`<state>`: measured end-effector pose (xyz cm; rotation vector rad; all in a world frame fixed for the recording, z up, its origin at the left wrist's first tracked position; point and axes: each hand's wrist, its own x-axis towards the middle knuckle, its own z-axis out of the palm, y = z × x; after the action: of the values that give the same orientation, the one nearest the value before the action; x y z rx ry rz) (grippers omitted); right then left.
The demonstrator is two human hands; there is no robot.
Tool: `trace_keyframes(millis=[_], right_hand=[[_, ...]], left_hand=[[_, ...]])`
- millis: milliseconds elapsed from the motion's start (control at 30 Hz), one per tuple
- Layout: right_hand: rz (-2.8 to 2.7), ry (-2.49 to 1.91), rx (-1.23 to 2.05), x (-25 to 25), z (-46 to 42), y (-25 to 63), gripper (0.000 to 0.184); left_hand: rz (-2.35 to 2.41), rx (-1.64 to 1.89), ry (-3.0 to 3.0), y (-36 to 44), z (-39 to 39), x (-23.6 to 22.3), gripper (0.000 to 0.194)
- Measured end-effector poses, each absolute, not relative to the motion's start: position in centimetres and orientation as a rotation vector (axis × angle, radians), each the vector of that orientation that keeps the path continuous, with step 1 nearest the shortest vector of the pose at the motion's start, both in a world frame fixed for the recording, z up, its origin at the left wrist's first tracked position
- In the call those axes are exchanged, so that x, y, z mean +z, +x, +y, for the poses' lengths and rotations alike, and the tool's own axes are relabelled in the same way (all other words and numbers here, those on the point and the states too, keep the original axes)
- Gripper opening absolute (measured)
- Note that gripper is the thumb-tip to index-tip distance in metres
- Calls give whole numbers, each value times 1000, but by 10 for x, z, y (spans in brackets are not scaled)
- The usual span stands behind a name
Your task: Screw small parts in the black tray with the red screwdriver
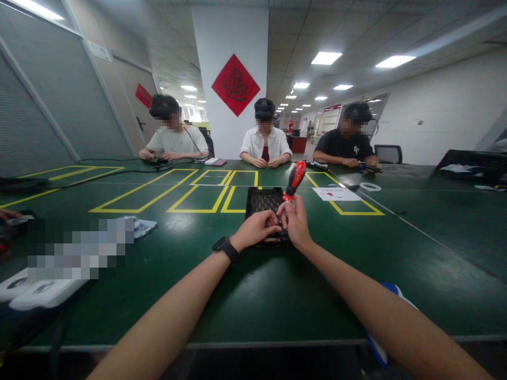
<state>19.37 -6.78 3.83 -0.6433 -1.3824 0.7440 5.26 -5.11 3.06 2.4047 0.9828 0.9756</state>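
Observation:
A black tray (263,200) with a grid of small cells lies on the green table in front of me. My right hand (295,221) is closed round the shaft of a screwdriver with a red and black handle (295,180), which sticks up and tilts to the right above the tray's near right corner. My left hand (255,229), with a black watch on the wrist, is pinched shut at the screwdriver's tip, against the tray's near edge. What its fingers pinch is too small to make out.
Three people sit along the far side of the green table (253,295), which has yellow marked boxes. A white sheet (336,193) and a white ring (370,186) lie to the right. White devices (35,290) lie at the near left. A blue and white object (390,290) is under my right forearm.

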Motion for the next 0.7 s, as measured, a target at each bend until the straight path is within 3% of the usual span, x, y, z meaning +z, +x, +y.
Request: trace_keyframes(millis=[467,700], right_hand=[[-1401,-618,820,42,-69,194,32],[-1413,-618,841,44,-71,194,31]], left_hand=[[985,956,2510,52,-54,31,10],[1020,1035,2455,53,-55,32,20]])
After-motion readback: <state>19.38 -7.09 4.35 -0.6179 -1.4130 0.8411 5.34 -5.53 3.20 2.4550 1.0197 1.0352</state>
